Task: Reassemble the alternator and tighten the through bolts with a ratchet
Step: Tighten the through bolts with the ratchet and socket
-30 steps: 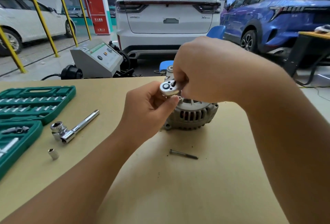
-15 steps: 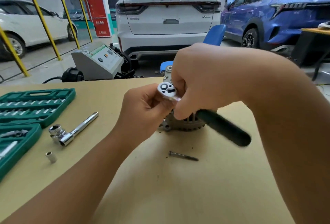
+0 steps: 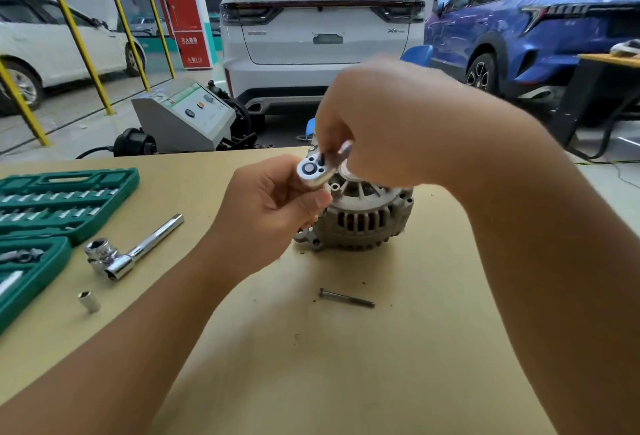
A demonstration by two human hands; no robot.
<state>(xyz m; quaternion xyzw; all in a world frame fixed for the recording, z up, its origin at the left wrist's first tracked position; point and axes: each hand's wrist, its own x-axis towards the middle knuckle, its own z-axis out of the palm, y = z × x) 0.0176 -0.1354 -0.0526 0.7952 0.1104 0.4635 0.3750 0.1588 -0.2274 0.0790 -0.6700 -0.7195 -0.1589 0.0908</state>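
My left hand (image 3: 273, 206) grips under the shiny round ratchet (image 3: 313, 171) head as before; its black handle, visible earlier, is now hidden inside my right hand (image 3: 391, 123), clenched above the ribbed grey alternator (image 3: 363, 220) on the tabletop (image 3: 346, 365)

A car repair workshop: a white SUV (image 3: 322, 29) and a blue SUV (image 3: 526, 29) parked on the concrete floor beside yellow bay posts (image 3: 78, 39), a grey service machine (image 3: 187, 119), and a green socket set (image 3: 52, 202) open on the surface (image 3: 346, 365).
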